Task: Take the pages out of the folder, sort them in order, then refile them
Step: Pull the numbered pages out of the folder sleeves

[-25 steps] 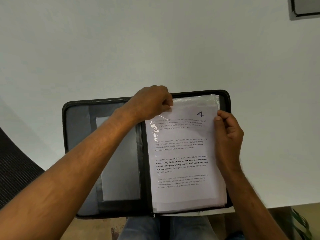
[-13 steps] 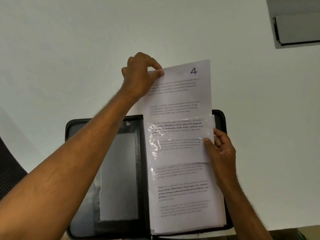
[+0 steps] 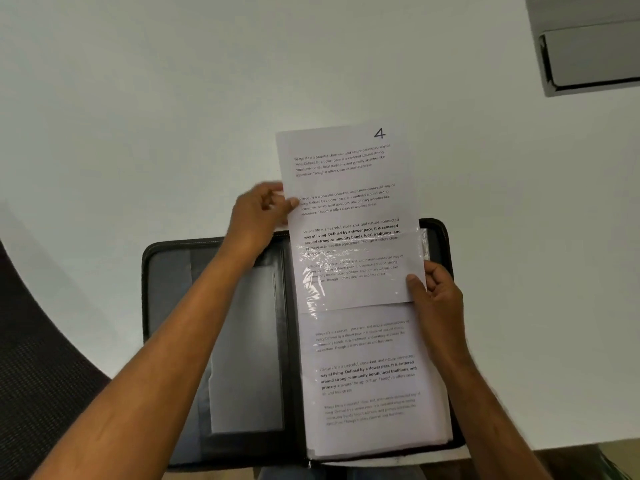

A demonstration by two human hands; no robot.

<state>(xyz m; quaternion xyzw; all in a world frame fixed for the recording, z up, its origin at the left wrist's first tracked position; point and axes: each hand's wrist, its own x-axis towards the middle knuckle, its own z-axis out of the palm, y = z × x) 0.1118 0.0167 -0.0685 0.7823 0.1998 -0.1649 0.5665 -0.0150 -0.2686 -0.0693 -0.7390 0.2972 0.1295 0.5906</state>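
Page: the sheet marked 4 (image 3: 341, 188) stands more than half out of its clear sleeve (image 3: 360, 271), its top edge well past the far rim of the folder and lying over the white table; only its lower part sits inside the plastic.

Left hand: my left hand (image 3: 258, 216) holds the sheet at its left edge, thumb on the printed face and the other fingers behind the paper, pressed into a pinch; the hand is blurred, so I cannot tell more of the grip.

Right hand: my right hand (image 3: 438, 292) steadies the sleeve at its right edge, thumb flat on the plastic near the sheet's lower corner, the remaining fingers curled at the edge of the stack.

Stack: below the sheet, more sleeved pages (image 3: 374, 382) lie filed on the right half of the folder, text showing through the film.

Folder: the black zip folder (image 3: 214, 341) lies open on the white table (image 3: 173, 116), its near edge at the table's rim; the left half shows pockets only.

Progress: I judge this the early removal step. No loose page lies on the table; the rest are yet to come out, and sorting and refiling have not begun.
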